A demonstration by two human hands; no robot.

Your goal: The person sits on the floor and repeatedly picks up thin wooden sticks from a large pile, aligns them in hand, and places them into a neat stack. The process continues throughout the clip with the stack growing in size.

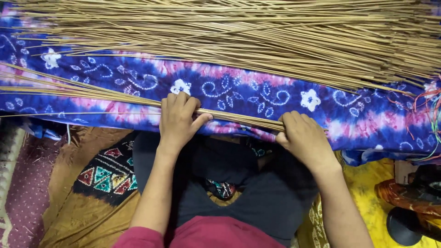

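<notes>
A thin bundle of long tan sticks (92, 92) lies across a blue, purple and pink tie-dye cloth (257, 92) with white flowers. My left hand (179, 121) grips the bundle near its middle, fingers curled over it. The bundle's right end is closed inside my right hand (303, 138). Both hands rest at the cloth's near edge, above my lap in dark trousers.
A big loose heap of the same sticks (257, 36) covers the far side of the cloth. A brown patterned mat (92, 183) lies at the left, a yellow cloth (367, 193) and a dark object (413, 216) at the right. Coloured threads (429, 110) hang at the right edge.
</notes>
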